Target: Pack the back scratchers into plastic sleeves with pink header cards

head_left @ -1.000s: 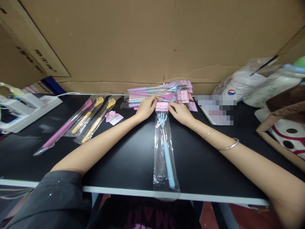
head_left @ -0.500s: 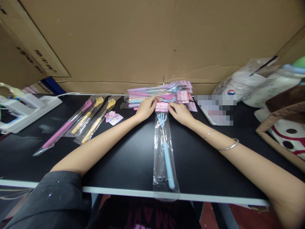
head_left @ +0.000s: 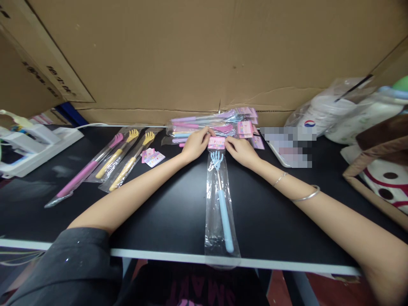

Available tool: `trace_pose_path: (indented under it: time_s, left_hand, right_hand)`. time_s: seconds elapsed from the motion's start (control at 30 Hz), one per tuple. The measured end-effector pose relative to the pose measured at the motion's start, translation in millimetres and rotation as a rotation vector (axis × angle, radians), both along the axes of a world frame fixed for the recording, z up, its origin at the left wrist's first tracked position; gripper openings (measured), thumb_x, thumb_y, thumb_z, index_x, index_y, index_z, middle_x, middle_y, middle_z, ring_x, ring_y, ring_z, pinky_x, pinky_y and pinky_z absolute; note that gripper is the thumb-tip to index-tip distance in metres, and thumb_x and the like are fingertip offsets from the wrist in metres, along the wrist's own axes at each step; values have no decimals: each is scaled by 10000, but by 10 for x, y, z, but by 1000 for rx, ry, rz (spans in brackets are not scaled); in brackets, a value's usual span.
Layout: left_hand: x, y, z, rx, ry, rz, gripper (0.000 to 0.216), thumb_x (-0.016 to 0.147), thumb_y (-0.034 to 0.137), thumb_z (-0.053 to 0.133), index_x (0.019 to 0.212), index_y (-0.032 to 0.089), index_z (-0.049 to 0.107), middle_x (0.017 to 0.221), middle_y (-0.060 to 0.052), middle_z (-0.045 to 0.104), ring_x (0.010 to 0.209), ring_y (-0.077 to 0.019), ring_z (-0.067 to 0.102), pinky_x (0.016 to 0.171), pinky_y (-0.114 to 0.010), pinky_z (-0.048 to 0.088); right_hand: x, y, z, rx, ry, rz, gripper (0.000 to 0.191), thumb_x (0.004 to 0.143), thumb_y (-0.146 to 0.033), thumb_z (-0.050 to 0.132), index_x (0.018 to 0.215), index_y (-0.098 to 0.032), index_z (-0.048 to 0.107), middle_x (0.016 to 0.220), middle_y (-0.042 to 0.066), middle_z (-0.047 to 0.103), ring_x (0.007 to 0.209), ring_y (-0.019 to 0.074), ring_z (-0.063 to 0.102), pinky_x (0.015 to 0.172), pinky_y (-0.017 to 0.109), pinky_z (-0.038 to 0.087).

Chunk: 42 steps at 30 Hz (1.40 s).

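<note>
A blue hand-shaped back scratcher lies in a clear plastic sleeve on the black table, reaching from the front edge to the middle. A pink header card sits at the sleeve's far end. My left hand pinches the card's left side with closed fingers. My right hand pinches its right side, fingers also closed. Two thin bangles circle my right wrist.
Three bagged scratchers, one pink and two yellow, lie at left with loose pink cards. A pile of bagged scratchers and cards is behind my hands. Cardboard wall at back, white device left, bags and plush right.
</note>
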State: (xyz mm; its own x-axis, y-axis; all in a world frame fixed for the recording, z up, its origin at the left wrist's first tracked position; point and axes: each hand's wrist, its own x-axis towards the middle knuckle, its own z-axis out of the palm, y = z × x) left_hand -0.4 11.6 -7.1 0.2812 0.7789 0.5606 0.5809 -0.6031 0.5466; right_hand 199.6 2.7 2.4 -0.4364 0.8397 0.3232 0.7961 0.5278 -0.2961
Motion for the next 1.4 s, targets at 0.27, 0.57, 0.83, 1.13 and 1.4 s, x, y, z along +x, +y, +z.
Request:
trace_pose_path:
  time_s: [0.27,0.57,0.83,1.13,1.4]
  left_hand:
    - [1,3,-5,4,-7,-1,205,936,143,395,951,181,596,967,-49,704,867,-179,636,805,-276,447]
    - [0,5,-11,2,-5,2,210,933,154,393,955,188,599,978,-48,702,884,-179,634,827,-277,453]
    - [-1,1,-7,10,1,3,209,933,152,393,958,183,598,953,-48,700,848,-179,630,813,-280,450]
    - [1,2,-4,8,8,3,212,926,143,391,958,188,596,977,-49,704,864,-180,635,812,-281,455]
    - [-2,-7,5,5,12,14,208,930,155,402,964,188,604,939,-40,701,802,-174,617,747,-270,434]
  right_hand:
    - [5,2,0,9,1,2,265,950,-284,399,904,-180,637,775,79,698,737,232,639,652,278,357]
    - [4,2,-4,20,-2,10,272,948,-286,394,907,-178,640,781,85,703,735,235,636,653,284,357]
    - [2,-14,13,10,-19,-5,267,954,-288,398,913,-177,638,792,88,707,748,237,644,659,283,355]
    - [1,-11,7,22,-29,-7,270,956,-290,398,918,-179,642,793,90,712,739,237,642,650,285,347]
    - [4,-12,17,-7,6,-2,254,957,-313,414,902,-185,625,772,74,687,739,230,627,657,282,345]
